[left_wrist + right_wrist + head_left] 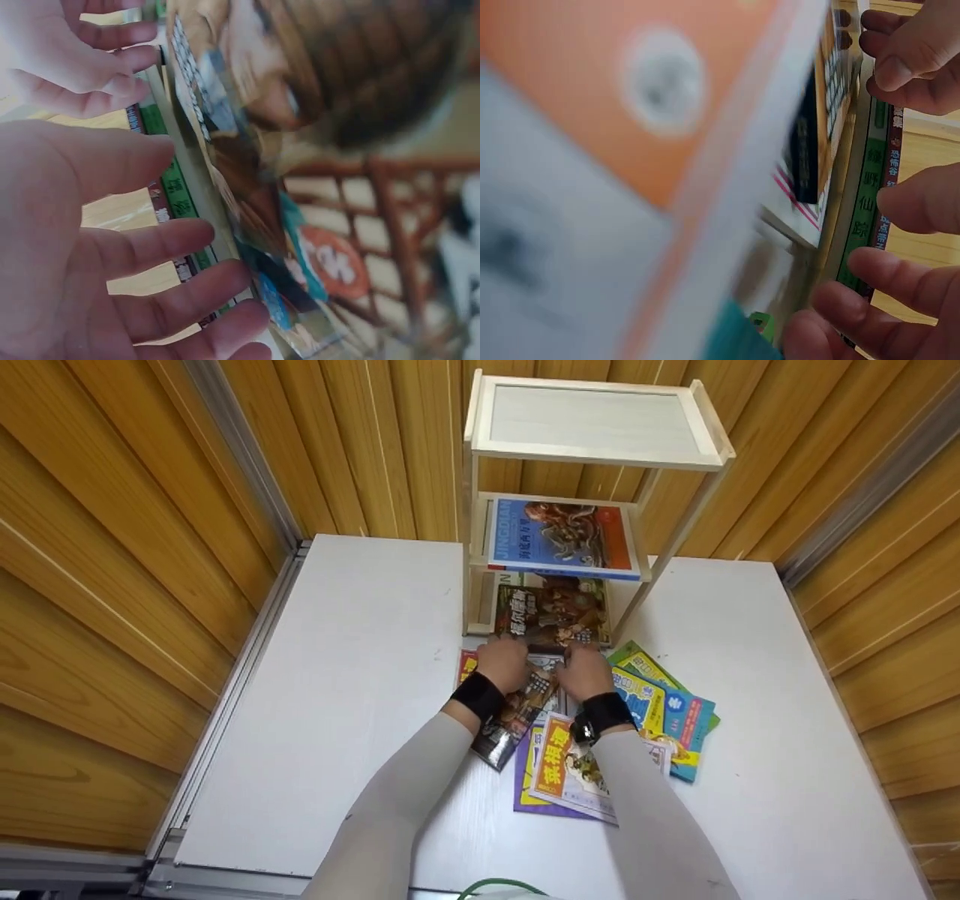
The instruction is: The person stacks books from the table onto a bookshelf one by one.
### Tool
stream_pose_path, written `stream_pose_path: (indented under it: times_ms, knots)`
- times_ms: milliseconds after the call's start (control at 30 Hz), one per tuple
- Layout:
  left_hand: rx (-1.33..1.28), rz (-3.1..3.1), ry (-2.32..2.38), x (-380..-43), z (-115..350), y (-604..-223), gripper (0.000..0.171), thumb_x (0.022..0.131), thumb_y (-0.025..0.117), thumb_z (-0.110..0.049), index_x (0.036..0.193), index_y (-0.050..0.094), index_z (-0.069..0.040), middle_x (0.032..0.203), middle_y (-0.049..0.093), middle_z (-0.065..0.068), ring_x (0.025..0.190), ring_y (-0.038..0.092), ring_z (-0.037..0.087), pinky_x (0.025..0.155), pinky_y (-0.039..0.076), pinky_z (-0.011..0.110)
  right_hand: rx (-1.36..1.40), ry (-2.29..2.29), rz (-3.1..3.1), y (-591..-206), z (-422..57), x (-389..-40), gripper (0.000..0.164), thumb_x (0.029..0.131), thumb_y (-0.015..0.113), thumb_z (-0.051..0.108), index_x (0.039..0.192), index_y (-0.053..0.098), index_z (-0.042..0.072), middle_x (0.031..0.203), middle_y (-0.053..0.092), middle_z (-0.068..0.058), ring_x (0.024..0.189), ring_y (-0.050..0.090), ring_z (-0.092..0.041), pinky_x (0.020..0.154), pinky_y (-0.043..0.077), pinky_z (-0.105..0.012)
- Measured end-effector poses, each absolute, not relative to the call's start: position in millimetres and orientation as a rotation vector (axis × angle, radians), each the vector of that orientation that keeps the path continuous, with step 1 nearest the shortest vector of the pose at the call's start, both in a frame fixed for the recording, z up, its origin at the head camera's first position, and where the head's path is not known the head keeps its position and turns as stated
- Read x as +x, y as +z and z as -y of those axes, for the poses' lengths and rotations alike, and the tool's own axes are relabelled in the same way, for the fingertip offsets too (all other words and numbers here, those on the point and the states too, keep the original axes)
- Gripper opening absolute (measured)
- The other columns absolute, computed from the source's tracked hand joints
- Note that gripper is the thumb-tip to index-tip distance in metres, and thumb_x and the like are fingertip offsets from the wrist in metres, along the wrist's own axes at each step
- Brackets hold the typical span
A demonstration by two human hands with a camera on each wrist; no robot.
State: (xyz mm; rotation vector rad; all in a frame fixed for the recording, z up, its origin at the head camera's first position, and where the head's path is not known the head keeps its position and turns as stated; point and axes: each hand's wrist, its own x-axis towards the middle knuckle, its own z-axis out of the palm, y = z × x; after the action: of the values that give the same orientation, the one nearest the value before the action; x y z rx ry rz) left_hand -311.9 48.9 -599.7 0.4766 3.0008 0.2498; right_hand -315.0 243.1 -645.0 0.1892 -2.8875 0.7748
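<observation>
progress, judged from present layout, left to right. in front of the rack (592,424), on the table (345,682): red-edged book (468,662), partly beneath a tilted comic book (517,718); both apparently outstanding.

farther off, inside the rack: blue-and-red book (570,536) flat on the middle tier, apparently complete. dark brown book (555,619) on the lower tier, stacked over a green-spined book (866,172); apparently almost complete, final alignment unconfirmed.

nearer, toward the right: purple book (523,796) beneath an orange-and-white book (559,761); then teal book (682,727) overlapping a green book (645,658). all apparently outstanding; overall progress apparently partial.

hand condition, left to right. left hand (504,664): released, fingers extended and spread, fingertips at the left part of the stack's near edge. right hand (585,669): likewise released, thumb and fingers extended toward the spines at the right part; nothing clasped. exact contact pressure: cannot tell.

orientation. dark brown book: flat, cover up, long axis left to right, head of cover toward left, spine toward near side. green-spined book: directly below, spine also near, long axis parallel. blue-and-red book: same alignment, one tier higher.
</observation>
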Motion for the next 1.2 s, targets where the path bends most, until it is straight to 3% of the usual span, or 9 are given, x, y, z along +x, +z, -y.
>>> stream_pose_path:
  times_ms: [167, 367, 500, 700, 933, 1033, 1200]
  knots:
    - [0.455, -3.034, 0.257, -324, -53, -602, 0.043, 0.107, 0.071, -0.038, 0.136, 0.074, -0.007, 0.129, 0.076, 0.019, 0.118, 0.072, 0.039, 0.092, 0.064, 0.055, 0.178, 0.82, 2.889, -673, -255, -342, 0.023, 0.096, 0.066, 0.024, 0.101, 0.069, 0.002, 0.085, 0.071, -0.02, 0.072, 0.066, -0.038, 0.065, 0.051, -0.055]
    - [0.498, -3.064, 0.229, -332, -57, -603, 0.038, 0.108, 0.067, -0.031, 0.135, 0.073, -0.004, 0.123, 0.077, 0.019, 0.111, 0.075, 0.037, 0.09, 0.065, 0.05, 0.115, 0.842, 2.963, -682, -259, -356, 0.06, 0.099, 0.068, 0.03, 0.145, 0.061, -0.006, 0.118, 0.075, -0.03, 0.105, 0.073, -0.051, 0.092, 0.058, -0.065]
    - [0.485, -3.052, 0.22, -334, -59, -602, 0.039, 0.108, 0.066, -0.031, 0.137, 0.073, -0.005, 0.124, 0.078, 0.017, 0.112, 0.075, 0.036, 0.091, 0.065, 0.048, 0.089, 0.891, 3.004, -672, -257, -351, 0.071, 0.1, 0.068, 0.032, 0.157, 0.052, -0.006, 0.122, 0.076, -0.029, 0.109, 0.074, -0.05, 0.097, 0.059, -0.063]
    - [0.429, -3.019, 0.247, -331, -58, -601, 0.043, 0.11, 0.064, -0.032, 0.144, 0.07, -0.007, 0.128, 0.077, 0.018, 0.112, 0.076, 0.034, 0.087, 0.067, 0.047, 0.093, 0.9, 3.03, -675, -256, -353, 0.074, 0.102, 0.065, 0.033, 0.161, 0.045, -0.006, 0.119, 0.076, -0.027, 0.104, 0.074, -0.047, 0.092, 0.059, -0.061]
    - [0.412, -3.086, 0.294, -320, -56, -598, 0.044, 0.107, 0.069, -0.033, 0.141, 0.071, -0.005, 0.125, 0.076, 0.02, 0.111, 0.075, 0.037, 0.087, 0.067, 0.051, 0.121, 0.913, 3.043, -601, -229, -301, 0.068, 0.106, 0.066, 0.023, 0.16, 0.045, -0.011, 0.126, 0.073, -0.035, 0.105, 0.074, -0.051, 0.093, 0.058, -0.063]
    - [0.427, -3.092, 0.298, -312, -52, -594, 0.05, 0.106, 0.072, -0.036, 0.145, 0.069, -0.005, 0.13, 0.074, 0.022, 0.116, 0.072, 0.04, 0.089, 0.066, 0.054, 0.139, 0.853, 3.016, -589, -223, -288, 0.069, 0.106, 0.067, 0.024, 0.161, 0.045, -0.01, 0.129, 0.072, -0.036, 0.103, 0.074, -0.051, 0.091, 0.059, -0.063]
    - [0.467, -3.097, 0.281, -291, -44, -584, 0.062, 0.107, 0.069, -0.047, 0.152, 0.064, -0.005, 0.143, 0.069, 0.026, 0.13, 0.066, 0.044, 0.097, 0.063, 0.059, 0.142, 0.788, 2.969, -583, -225, -274, 0.067, 0.106, 0.068, 0.03, 0.159, 0.051, -0.007, 0.145, 0.063, -0.04, 0.127, 0.065, -0.059, 0.111, 0.051, -0.068]
